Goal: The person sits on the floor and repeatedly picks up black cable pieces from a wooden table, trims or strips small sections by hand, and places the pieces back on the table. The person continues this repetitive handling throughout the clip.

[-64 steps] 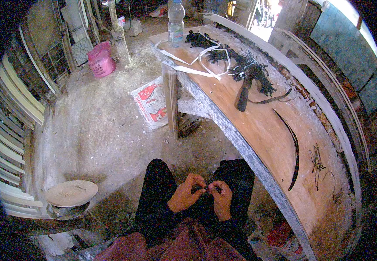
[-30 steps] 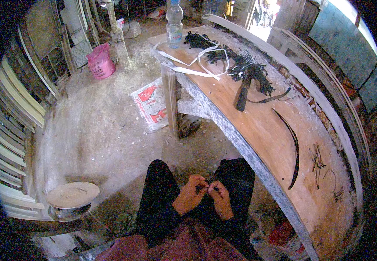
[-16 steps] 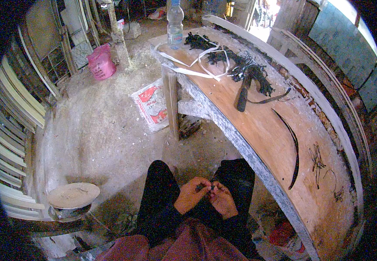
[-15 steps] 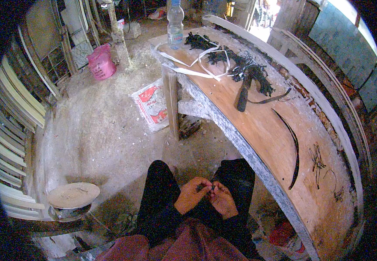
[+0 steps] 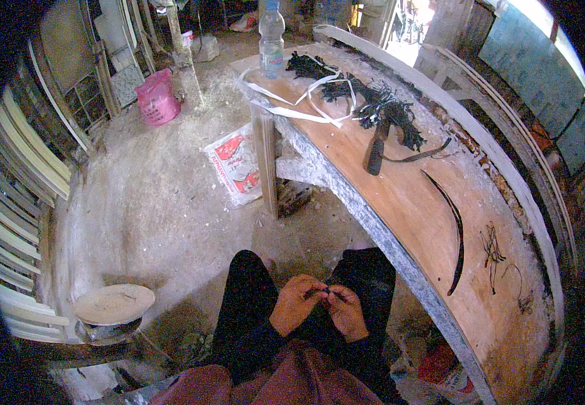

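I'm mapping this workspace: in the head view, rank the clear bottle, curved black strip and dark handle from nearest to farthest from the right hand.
From the right hand:
1. Curved black strip: right, on the bench.
2. Dark handle: farther ahead, on the bench.
3. Clear bottle: ahead and left, at the bench's far end.

"What sort of place is this?"

"A rough workshop, I'd say. The long, wood-topped surface (image 5: 400, 196) on the right carries bundles of dark strips (image 5: 390, 108) and a dark-handled tool (image 5: 375, 156)."

"Couldn't it be a room in a home?"

"The floor (image 5: 144, 182) says otherwise: bare, dusty, strewn with pale crumbs, a printed red-and-white sack (image 5: 233, 162) lying flat on it."

"And on the left?"

"Pale slats (image 5: 36, 155) line that side, with worn panels (image 5: 70, 47) standing farther off. At the far end, daylight glares through an opening (image 5: 410, 34)."
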Tool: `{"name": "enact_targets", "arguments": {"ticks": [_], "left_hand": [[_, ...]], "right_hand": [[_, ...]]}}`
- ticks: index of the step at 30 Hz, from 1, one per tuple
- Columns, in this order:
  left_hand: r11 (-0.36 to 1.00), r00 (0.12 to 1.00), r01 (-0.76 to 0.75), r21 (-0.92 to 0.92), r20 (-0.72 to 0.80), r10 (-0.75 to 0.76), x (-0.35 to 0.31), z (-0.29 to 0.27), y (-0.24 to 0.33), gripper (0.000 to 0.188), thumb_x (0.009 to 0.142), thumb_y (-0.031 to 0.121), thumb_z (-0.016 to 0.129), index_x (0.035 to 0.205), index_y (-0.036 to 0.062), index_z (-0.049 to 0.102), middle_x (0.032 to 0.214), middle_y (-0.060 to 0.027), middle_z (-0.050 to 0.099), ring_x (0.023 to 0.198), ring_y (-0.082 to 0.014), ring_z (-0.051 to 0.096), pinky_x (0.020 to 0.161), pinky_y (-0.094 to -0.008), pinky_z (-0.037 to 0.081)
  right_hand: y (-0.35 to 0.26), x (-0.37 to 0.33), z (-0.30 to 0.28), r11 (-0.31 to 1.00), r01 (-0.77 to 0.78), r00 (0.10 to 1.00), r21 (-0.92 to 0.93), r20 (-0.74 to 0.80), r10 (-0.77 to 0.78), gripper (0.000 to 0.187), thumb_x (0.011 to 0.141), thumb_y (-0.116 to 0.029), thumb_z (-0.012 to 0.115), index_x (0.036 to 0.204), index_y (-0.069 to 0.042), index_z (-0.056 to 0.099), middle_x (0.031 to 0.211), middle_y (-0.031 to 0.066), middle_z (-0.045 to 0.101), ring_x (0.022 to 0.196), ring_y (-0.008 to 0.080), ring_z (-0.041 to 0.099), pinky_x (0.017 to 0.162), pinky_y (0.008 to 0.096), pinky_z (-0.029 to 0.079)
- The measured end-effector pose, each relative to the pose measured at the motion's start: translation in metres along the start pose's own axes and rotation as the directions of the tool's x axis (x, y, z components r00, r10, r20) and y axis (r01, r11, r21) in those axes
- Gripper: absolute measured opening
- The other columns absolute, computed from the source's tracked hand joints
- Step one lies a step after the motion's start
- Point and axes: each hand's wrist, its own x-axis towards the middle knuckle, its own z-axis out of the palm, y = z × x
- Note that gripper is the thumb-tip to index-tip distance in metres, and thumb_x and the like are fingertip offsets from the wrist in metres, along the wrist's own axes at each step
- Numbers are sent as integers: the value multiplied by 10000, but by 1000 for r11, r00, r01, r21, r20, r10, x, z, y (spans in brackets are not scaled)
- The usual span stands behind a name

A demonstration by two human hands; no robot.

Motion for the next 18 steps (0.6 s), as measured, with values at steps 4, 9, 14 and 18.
{"name": "enact_targets", "arguments": {"ticks": [4,9,14,18], "left_hand": [[998,999,54,-43,7,-54,-2,-1,3,169,739,177,647,864,64,632,882,-88,616,835,-277,576,736,-343,461],[992,995,101,-70,18,-100,-6,-1,7,160,750,152,640,878,56,629,887,-90,631,825,-272,597,718,-331,477],[978,989,145,-150,34,-141,-5,-4,7,145,745,94,630,882,49,622,882,-83,635,827,-235,611,720,-297,473],[981,986,125,-148,125,-107,1,-14,3,117,750,84,619,863,53,612,858,-86,631,812,-223,613,706,-292,470]], "right_hand": [[1,-2,1,997,33,999,-68,-27,-35,147,802,-38,592,942,-33,549,920,49,571,818,147,556,742,263,464],[-1,-1,6,915,129,989,-383,-15,-146,126,796,-19,589,913,-29,543,898,45,569,810,139,549,759,259,454],[-5,0,12,871,116,988,-477,-31,-149,92,799,-21,585,880,-23,541,863,40,564,791,122,535,740,247,446],[-12,-2,21,841,153,987,-518,46,-151,80,800,-37,591,860,-36,539,848,39,552,776,110,520,719,241,437]]}}
